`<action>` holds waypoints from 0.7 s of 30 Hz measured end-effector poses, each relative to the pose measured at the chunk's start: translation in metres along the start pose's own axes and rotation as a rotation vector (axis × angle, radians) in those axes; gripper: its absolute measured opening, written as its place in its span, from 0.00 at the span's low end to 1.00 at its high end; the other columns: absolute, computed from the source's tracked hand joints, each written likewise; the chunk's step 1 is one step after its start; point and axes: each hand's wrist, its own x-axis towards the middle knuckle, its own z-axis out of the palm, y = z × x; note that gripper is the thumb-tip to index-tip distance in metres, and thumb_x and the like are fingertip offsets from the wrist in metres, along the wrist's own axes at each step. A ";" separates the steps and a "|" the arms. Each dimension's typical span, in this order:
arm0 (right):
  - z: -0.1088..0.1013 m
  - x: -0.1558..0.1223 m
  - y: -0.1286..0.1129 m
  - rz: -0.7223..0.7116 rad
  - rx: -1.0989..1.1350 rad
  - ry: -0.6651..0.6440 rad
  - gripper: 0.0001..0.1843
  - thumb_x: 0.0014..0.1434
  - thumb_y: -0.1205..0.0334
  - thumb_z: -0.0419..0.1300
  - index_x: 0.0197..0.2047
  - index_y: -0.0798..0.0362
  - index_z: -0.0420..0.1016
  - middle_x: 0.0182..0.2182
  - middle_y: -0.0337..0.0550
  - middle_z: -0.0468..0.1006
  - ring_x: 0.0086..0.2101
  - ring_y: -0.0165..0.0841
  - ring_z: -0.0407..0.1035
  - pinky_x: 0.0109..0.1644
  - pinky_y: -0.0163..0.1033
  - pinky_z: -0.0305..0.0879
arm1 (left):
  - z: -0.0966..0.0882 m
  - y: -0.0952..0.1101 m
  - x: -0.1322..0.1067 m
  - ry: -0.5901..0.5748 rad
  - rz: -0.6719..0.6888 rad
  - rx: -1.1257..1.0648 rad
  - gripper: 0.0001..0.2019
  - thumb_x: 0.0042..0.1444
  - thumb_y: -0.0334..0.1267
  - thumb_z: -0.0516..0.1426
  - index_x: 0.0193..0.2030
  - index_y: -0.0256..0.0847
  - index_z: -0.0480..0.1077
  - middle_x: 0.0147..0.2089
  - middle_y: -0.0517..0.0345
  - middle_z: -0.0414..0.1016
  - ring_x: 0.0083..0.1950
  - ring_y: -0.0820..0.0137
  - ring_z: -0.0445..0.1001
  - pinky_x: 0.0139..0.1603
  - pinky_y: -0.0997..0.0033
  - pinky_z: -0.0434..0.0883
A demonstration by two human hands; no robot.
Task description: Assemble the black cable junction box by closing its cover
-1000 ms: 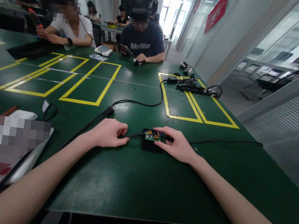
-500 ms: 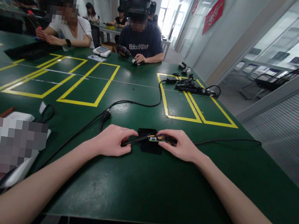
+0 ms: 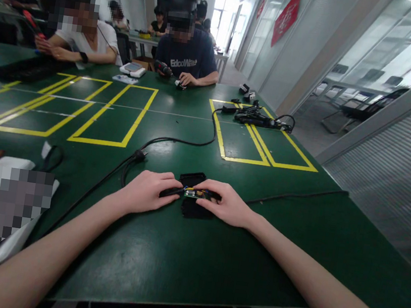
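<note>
My left hand (image 3: 153, 191) is closed round a black cable (image 3: 171, 191), gripping it beside the board's left end. Thumb and fingers of my right hand (image 3: 224, 202) pinch a small green circuit board (image 3: 191, 193) by its right part. Yellow and blue wires show at the board's left end. Under and behind the board lie two black plastic case pieces: one (image 3: 192, 178) on the far side, the other (image 3: 196, 210) on the near side. My right fingers hide the right end of the board.
Black cords (image 3: 161, 139) cross the green table (image 3: 160, 260), with a plug (image 3: 139, 155) left of my left hand. A cable bundle (image 3: 258, 116) lies far right within yellow tape outlines. A blurred-out white item (image 3: 22, 230) is at left. Two people sit across, one holding a power drill (image 3: 163, 68).
My left fingers have closed further round the cable and sit nearer the board. The board is held more level. The whole view has shifted slightly.
</note>
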 end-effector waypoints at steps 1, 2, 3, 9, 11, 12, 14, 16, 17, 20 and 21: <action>0.000 0.000 0.002 -0.011 -0.021 0.019 0.14 0.66 0.58 0.64 0.53 0.52 0.80 0.46 0.48 0.83 0.43 0.37 0.77 0.47 0.41 0.72 | 0.001 -0.002 0.000 0.000 -0.001 0.002 0.14 0.70 0.43 0.54 0.54 0.42 0.76 0.44 0.53 0.81 0.39 0.67 0.81 0.38 0.73 0.72; -0.002 -0.001 0.004 -0.021 -0.050 0.038 0.14 0.66 0.57 0.64 0.53 0.51 0.79 0.47 0.48 0.82 0.44 0.38 0.77 0.49 0.42 0.73 | 0.003 -0.004 0.000 0.001 -0.005 0.001 0.14 0.71 0.43 0.53 0.55 0.43 0.76 0.45 0.53 0.82 0.40 0.66 0.82 0.39 0.72 0.74; -0.003 -0.001 0.007 -0.032 -0.083 0.055 0.15 0.66 0.56 0.64 0.54 0.51 0.79 0.48 0.49 0.82 0.45 0.39 0.77 0.50 0.44 0.73 | 0.004 -0.005 0.000 0.003 -0.011 -0.005 0.15 0.72 0.44 0.53 0.56 0.43 0.76 0.47 0.52 0.83 0.43 0.65 0.83 0.42 0.71 0.75; -0.023 -0.005 0.018 -0.158 -0.182 0.063 0.18 0.67 0.56 0.63 0.58 0.48 0.77 0.54 0.52 0.76 0.52 0.42 0.74 0.57 0.49 0.72 | 0.007 -0.008 -0.001 0.002 -0.074 -0.062 0.15 0.72 0.43 0.53 0.60 0.45 0.75 0.53 0.53 0.84 0.49 0.63 0.84 0.50 0.67 0.77; -0.030 -0.007 0.020 -0.185 -0.178 0.084 0.12 0.64 0.55 0.66 0.49 0.50 0.81 0.48 0.51 0.75 0.48 0.41 0.72 0.53 0.48 0.72 | 0.006 -0.007 0.000 -0.006 -0.076 -0.069 0.15 0.72 0.43 0.54 0.59 0.46 0.75 0.52 0.54 0.85 0.48 0.63 0.84 0.48 0.68 0.76; -0.032 -0.008 0.020 -0.193 -0.175 0.082 0.09 0.63 0.55 0.67 0.43 0.50 0.82 0.43 0.49 0.75 0.45 0.40 0.72 0.50 0.47 0.72 | 0.005 -0.007 0.000 -0.008 -0.080 -0.069 0.15 0.71 0.43 0.54 0.59 0.46 0.75 0.52 0.54 0.85 0.47 0.63 0.84 0.48 0.69 0.76; -0.037 -0.009 0.019 -0.211 -0.175 0.033 0.09 0.61 0.54 0.70 0.35 0.51 0.82 0.38 0.45 0.73 0.41 0.38 0.69 0.45 0.45 0.69 | 0.005 -0.007 0.000 -0.011 -0.092 -0.065 0.15 0.71 0.42 0.55 0.59 0.46 0.76 0.49 0.55 0.85 0.45 0.64 0.84 0.46 0.69 0.75; -0.038 -0.010 0.017 -0.230 -0.190 -0.045 0.11 0.58 0.52 0.73 0.35 0.51 0.84 0.38 0.45 0.74 0.41 0.38 0.67 0.45 0.45 0.67 | 0.004 -0.008 0.001 -0.021 -0.107 -0.066 0.15 0.70 0.43 0.56 0.59 0.46 0.76 0.46 0.55 0.86 0.42 0.64 0.84 0.44 0.70 0.75; -0.037 -0.009 0.015 -0.240 -0.202 -0.072 0.13 0.56 0.51 0.75 0.36 0.51 0.85 0.39 0.45 0.74 0.41 0.38 0.67 0.46 0.45 0.67 | 0.004 -0.008 0.001 -0.027 -0.114 -0.066 0.15 0.70 0.43 0.56 0.59 0.45 0.76 0.45 0.55 0.86 0.41 0.64 0.84 0.44 0.70 0.74; -0.031 -0.008 0.010 -0.267 -0.233 -0.084 0.14 0.55 0.50 0.75 0.37 0.51 0.85 0.40 0.46 0.74 0.43 0.39 0.67 0.48 0.47 0.65 | 0.003 -0.007 0.001 -0.032 -0.135 -0.064 0.16 0.69 0.43 0.57 0.59 0.45 0.76 0.41 0.56 0.85 0.38 0.64 0.83 0.41 0.70 0.73; -0.028 -0.008 0.009 -0.278 -0.242 -0.070 0.13 0.57 0.50 0.74 0.38 0.51 0.85 0.40 0.46 0.74 0.42 0.39 0.67 0.48 0.47 0.65 | 0.002 -0.006 0.001 -0.030 -0.137 -0.064 0.16 0.68 0.44 0.58 0.59 0.45 0.76 0.40 0.56 0.85 0.37 0.65 0.83 0.40 0.70 0.72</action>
